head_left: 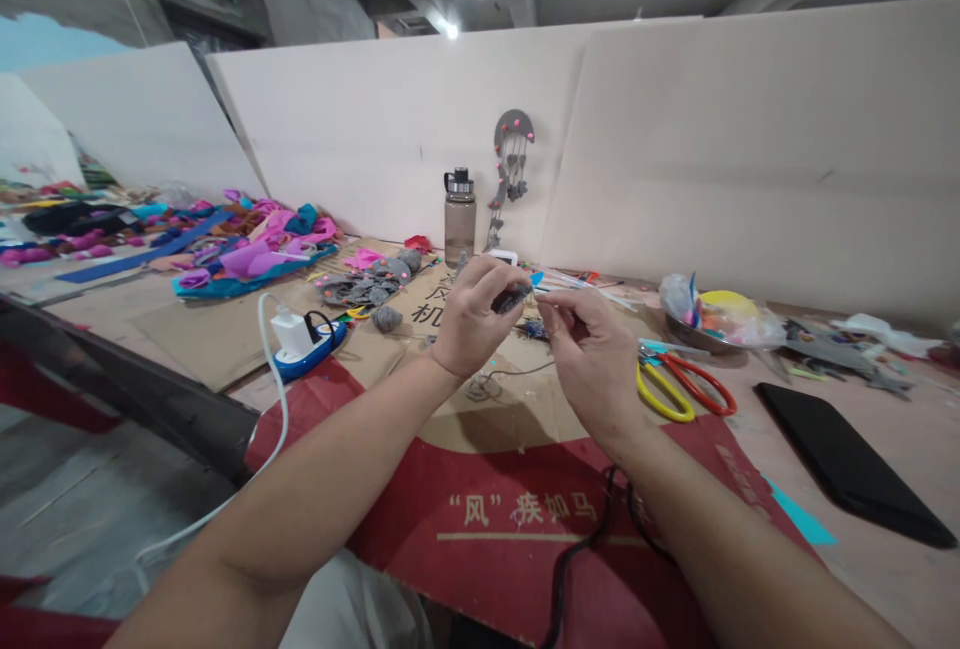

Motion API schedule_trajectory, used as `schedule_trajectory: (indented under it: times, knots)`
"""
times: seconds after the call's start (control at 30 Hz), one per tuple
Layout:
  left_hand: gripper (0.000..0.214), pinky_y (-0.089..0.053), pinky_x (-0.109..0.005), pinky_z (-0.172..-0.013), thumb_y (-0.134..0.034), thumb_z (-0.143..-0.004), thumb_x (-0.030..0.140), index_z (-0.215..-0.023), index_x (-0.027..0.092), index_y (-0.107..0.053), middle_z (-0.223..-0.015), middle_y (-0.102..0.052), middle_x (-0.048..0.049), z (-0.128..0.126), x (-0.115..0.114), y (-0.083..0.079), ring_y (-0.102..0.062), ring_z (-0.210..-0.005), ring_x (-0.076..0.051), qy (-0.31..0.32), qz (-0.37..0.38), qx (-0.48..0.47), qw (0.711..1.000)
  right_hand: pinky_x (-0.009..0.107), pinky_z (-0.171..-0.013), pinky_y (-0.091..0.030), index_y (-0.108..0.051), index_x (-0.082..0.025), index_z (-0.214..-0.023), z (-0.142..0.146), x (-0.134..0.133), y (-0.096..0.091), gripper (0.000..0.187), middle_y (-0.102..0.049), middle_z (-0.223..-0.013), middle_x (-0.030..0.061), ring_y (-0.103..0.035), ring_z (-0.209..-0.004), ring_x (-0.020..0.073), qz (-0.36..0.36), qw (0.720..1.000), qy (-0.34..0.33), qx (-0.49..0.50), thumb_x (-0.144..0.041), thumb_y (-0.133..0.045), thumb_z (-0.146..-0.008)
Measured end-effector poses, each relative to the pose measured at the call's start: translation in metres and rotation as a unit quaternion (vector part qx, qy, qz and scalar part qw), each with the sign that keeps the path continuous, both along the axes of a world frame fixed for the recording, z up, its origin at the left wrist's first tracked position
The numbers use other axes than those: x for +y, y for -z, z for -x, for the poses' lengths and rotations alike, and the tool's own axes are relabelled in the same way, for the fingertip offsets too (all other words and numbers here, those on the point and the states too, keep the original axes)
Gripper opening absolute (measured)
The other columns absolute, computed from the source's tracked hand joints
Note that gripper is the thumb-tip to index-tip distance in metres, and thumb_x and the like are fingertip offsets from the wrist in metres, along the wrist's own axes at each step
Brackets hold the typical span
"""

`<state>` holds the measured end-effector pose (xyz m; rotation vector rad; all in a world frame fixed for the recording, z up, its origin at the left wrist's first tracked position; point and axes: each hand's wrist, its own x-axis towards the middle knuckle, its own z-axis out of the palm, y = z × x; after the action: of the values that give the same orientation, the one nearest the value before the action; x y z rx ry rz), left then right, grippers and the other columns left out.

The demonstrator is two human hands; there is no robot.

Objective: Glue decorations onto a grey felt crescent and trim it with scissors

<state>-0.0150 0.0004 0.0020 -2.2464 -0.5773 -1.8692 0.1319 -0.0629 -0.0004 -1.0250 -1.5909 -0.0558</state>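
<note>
My left hand (474, 317) is closed around a small dark grey piece (511, 296) that looks like felt, held above the cardboard (517, 419). Close beside it, the thumb and forefinger of my right hand (592, 349) are pinched together near the grey piece. What sits in that pinch is too small to make out. A thin grey thread (517, 371) curls over the cardboard beneath my hands and leads toward the right one. Just right of my right hand lie scissors (682, 384) with one yellow and one red handle.
Behind my hands stand a water bottle (460, 219) and a grey felt hanging (514, 129) pinned to a white board. At left are a blue power strip (311, 354), a grey yarn ball (386, 318) and colourful fabric (262, 249). A bowl (705, 334) and a black slab (847, 459) lie right.
</note>
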Motion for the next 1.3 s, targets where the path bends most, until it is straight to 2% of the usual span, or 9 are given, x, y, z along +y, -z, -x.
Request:
schedule_trajectory:
  times: [0.4,0.5,0.57,0.67,0.77,0.93,1.03,1.17,1.3]
  knots:
    - [0.023,-0.050,-0.028,-0.082,-0.063,-0.078,0.002,-0.091,0.021,-0.066,-0.089,-0.061,-0.0012,-0.003,-0.002,0.000,-0.059,-0.088,-0.014,0.029,0.023,-0.025,0.999,0.030,-0.067,-0.041,-0.071,-0.023,-0.095,0.000,0.001,-0.001,0.013,-0.062,-0.080,0.0004,-0.051,-0.070,0.0146,-0.012,1.000,-0.005,-0.005,-0.026,-0.058,-0.094]
    - [0.022,-0.049,-0.026,-0.077,-0.064,-0.076,0.001,-0.087,0.020,-0.066,-0.086,-0.060,-0.0004,-0.005,-0.003,0.000,-0.058,-0.084,-0.013,0.046,0.055,-0.049,0.996,0.030,-0.068,-0.041,-0.071,-0.025,-0.096,0.000,0.002,0.001,0.013,-0.062,-0.080,0.0005,-0.052,-0.072,0.0153,-0.009,1.000,-0.007,0.004,-0.028,-0.058,-0.095]
    - [0.018,-0.048,-0.023,-0.071,-0.064,-0.077,0.004,-0.085,0.020,-0.066,-0.086,-0.059,-0.0006,-0.008,-0.003,0.001,-0.056,-0.082,-0.012,0.081,0.106,-0.077,0.988,0.030,-0.067,-0.041,-0.071,-0.025,-0.095,0.000,0.002,0.001,0.013,-0.062,-0.080,0.0006,-0.052,-0.071,0.0155,-0.001,1.000,-0.008,0.014,-0.029,-0.059,-0.094]
    - [0.008,-0.044,-0.020,-0.063,-0.065,-0.079,0.012,-0.083,0.019,-0.064,-0.087,-0.058,-0.0009,-0.014,-0.003,0.003,-0.055,-0.078,-0.010,0.152,0.200,-0.129,0.959,0.030,-0.066,-0.040,-0.070,-0.024,-0.091,0.000,0.002,-0.001,0.012,-0.063,-0.080,0.0005,-0.051,-0.070,0.0149,0.017,0.999,-0.011,0.042,-0.031,-0.060,-0.092]
    - [0.008,-0.044,-0.020,-0.062,-0.069,-0.076,0.018,-0.080,0.019,-0.062,-0.082,-0.057,0.0004,-0.019,-0.003,0.004,-0.054,-0.074,-0.009,0.218,0.272,-0.175,0.921,0.029,-0.065,-0.040,-0.069,-0.022,-0.087,0.000,0.002,-0.003,0.011,-0.062,-0.078,0.0001,-0.051,-0.069,0.0141,0.046,0.995,-0.025,0.080,-0.030,-0.062,-0.090]
    - [0.018,-0.041,-0.019,-0.054,-0.073,-0.074,0.025,-0.084,0.021,-0.059,-0.075,-0.056,0.0034,-0.023,-0.004,0.005,-0.049,-0.057,-0.006,0.328,0.411,-0.213,0.824,0.029,-0.066,-0.041,-0.069,-0.020,-0.084,0.001,0.004,-0.005,0.014,-0.065,-0.075,0.0003,-0.054,-0.069,0.0145,0.101,0.984,-0.054,0.138,-0.032,-0.062,-0.088]
    - [0.024,-0.045,-0.019,-0.055,-0.075,-0.070,0.025,-0.085,0.020,-0.058,-0.081,-0.059,0.0029,-0.023,-0.007,0.004,-0.052,-0.059,-0.005,0.373,0.446,-0.229,0.781,0.029,-0.067,-0.043,-0.069,-0.019,-0.083,0.002,0.004,-0.005,0.013,-0.068,-0.076,0.0009,-0.057,-0.070,0.0146,0.098,0.983,-0.063,0.140,-0.029,-0.062,-0.087]
    - [0.028,-0.049,-0.020,-0.058,-0.077,-0.069,0.029,-0.086,0.019,-0.057,-0.086,-0.058,0.0028,-0.024,-0.009,0.003,-0.056,-0.064,-0.006,0.417,0.454,-0.236,0.751,0.029,-0.067,-0.044,-0.068,-0.019,-0.079,0.003,0.002,-0.007,0.013,-0.069,-0.074,0.0012,-0.058,-0.068,0.0143,0.098,0.981,-0.069,0.149,-0.028,-0.062,-0.086]
    - [0.030,-0.049,-0.020,-0.058,-0.077,-0.071,0.032,-0.089,0.020,-0.056,-0.082,-0.058,0.0033,-0.025,-0.008,0.003,-0.057,-0.065,-0.007,0.426,0.464,-0.232,0.741,0.029,-0.067,-0.045,-0.067,-0.020,-0.080,0.003,0.000,-0.009,0.013,-0.069,-0.073,0.0011,-0.059,-0.068,0.0145,0.105,0.980,-0.073,0.154,-0.029,-0.062,-0.086]
